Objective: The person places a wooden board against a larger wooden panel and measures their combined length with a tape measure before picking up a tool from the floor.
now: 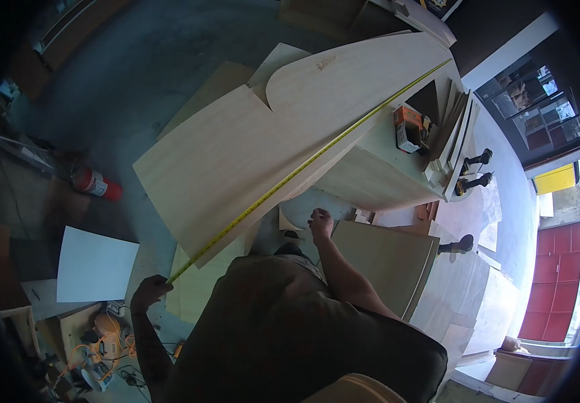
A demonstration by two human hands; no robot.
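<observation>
A yellow tape measure (pixel 273 191) is stretched along the long edge of a large pale plywood sheet (pixel 236 154). Its blade runs from the sheet's far corner past the near corner to my left hand (pixel 150 293), which is closed on that end; the tape's case is hidden in the fingers or too dark to see. My right hand (pixel 320 224) hovers in front of my body, apart from the sheet, with its fingers curled together. Whether it holds anything small, I cannot make out. The plywood has a curved cut-out on its far side.
Beside the sheet, a wooden cabinet (pixel 370 164) bears an orange-and-black box (pixel 408 127) and stacked wood strips (pixel 452 138). Cordless drills (pixel 475 183) stand on the right. A fire extinguisher (pixel 95 183), a white panel (pixel 95 265) and corded power tools (pixel 105 346) lie to the left.
</observation>
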